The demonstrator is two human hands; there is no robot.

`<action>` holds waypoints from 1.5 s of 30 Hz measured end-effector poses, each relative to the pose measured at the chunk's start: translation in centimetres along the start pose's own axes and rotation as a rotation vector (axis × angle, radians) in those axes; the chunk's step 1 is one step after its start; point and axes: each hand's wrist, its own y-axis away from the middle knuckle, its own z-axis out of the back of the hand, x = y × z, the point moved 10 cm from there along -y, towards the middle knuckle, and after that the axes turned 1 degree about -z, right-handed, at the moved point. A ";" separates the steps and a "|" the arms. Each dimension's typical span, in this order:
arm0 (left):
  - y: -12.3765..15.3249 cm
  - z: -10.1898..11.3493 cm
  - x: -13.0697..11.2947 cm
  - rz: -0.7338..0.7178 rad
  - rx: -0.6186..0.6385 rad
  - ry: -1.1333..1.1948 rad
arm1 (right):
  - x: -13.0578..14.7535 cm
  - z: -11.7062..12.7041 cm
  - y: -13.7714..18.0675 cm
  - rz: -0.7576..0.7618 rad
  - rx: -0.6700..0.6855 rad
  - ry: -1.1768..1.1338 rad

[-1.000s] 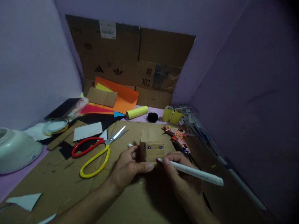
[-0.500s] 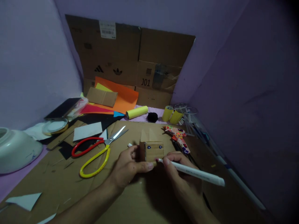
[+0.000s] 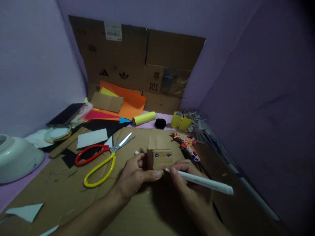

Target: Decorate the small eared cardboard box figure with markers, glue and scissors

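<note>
A small cardboard box [image 3: 162, 158] with two drawn dark eyes and two pointed cardboard ears on top is gripped in my left hand [image 3: 134, 175]. My left thumb lies along its lower front edge, and the fingers go behind its left side. Between the thumb and fingers of my right hand [image 3: 189, 183] is a white marker pen [image 3: 209, 184]. Its pinkish tip touches the lower front of the box, where a small pink mark shows. A white pen end or cap [image 3: 136, 153] pokes out beside my left fingers.
Scissors [image 3: 113, 154] with red and yellow handles lie open to the left. A floral-patterned glue gun [image 3: 188, 144] lies to the right. Behind are a yellow tube [image 3: 144, 118], black yarn [image 3: 160, 123] and yellow rolls [image 3: 181, 121]. A white bowl [image 3: 17, 160] stands far left.
The marker has shifted slightly left along the lower front of the box, its back end moving left with my right hand. My left hand and the box stay in place.
</note>
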 end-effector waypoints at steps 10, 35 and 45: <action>0.0 -0.1 -0.1 0.007 0.013 -0.016 | 0.1 0.1 -0.2 0.001 0.008 0.018; 0.2 -0.3 -0.4 -0.002 0.037 -0.025 | 0.4 1.3 -0.3 -0.038 -0.106 -0.025; 0.1 -0.1 -0.1 0.006 0.017 -0.035 | 0.9 0.6 -0.4 0.015 -0.029 0.036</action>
